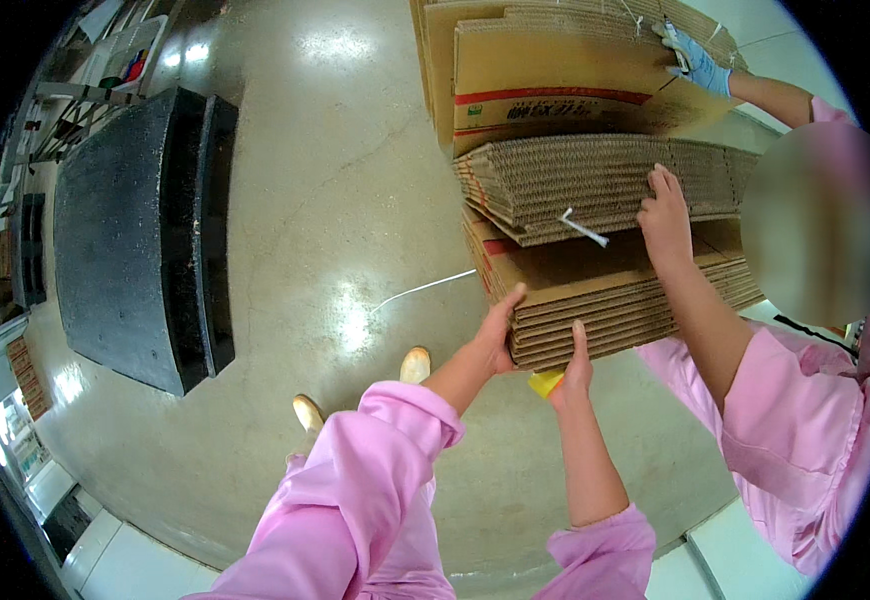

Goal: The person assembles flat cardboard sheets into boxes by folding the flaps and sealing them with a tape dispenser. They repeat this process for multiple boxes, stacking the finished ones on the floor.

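Observation:
A stack of flattened cardboard boxes (595, 335) lies across both my hands at its near end. My left hand (498, 332) grips its left corner, thumb on top and fingers curled below. My right hand (573, 378) holds the near edge, its thumb against the layers and the other fingers mostly hidden. A yellow object (545, 383) shows beside my right palm; its kind cannot be made out. Another stack of folded cardboard (585, 180) leans just behind, with a white strap piece (585, 228) on its front. A co-worker's bare hand (667, 215) touches that stack.
More cardboard sheets (555, 70) stand at the back right, where a blue-gloved hand (700, 65) of another person touches the bundle. A co-worker in pink (795, 400) stands close on the right. A black pallet-like block (120, 230) sits at left. A white strap (425, 287) lies on the floor.

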A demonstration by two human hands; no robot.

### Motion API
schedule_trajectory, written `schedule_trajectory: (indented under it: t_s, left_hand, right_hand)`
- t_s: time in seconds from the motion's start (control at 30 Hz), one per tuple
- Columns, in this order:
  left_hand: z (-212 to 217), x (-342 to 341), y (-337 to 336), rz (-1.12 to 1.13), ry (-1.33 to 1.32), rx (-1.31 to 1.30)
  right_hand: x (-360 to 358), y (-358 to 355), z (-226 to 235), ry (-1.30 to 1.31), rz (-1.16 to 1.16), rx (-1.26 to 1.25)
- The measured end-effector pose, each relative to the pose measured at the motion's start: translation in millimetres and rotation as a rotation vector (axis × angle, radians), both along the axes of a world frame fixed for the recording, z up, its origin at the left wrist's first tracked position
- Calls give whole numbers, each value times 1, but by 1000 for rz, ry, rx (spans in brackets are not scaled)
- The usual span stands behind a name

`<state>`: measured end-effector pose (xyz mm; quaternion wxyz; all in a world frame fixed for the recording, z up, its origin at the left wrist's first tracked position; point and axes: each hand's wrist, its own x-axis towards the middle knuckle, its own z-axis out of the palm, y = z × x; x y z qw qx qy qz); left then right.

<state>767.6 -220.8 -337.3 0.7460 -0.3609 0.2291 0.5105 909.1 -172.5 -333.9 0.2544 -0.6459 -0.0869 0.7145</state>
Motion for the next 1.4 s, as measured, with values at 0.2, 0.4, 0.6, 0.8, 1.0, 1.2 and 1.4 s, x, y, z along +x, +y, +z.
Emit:
schedule_trajectory:
  t_s: [0.2,0.4,0.6,0.8,1.0,1.2,1.4]
  left_hand:
    - [-33,14,6,-185,27,-134]
    - [-96,78,-25,129,430,-280]
    - [-123,101,-31,83,589,-440]
    - [-51,76,1,-21,356,-712]
    - [-79,59,-31,-253,67,-194]
    - [-75,87,-21,95,451,-277]
    - [-75,88,-30,-32,473,-340]
  right_hand:
    - [3,3,-11,-177,-187,167]
    - [56,-28,-48,-92,-201,100]
    - [67,-50,-55,-48,-189,150]
    - [80,2,-62,-55,-174,63]
    - [60,16,-46,-179,-150,72]
    - [38,10,-29,-458,-183,23]
    - [89,13,-49,57,-72,-186]
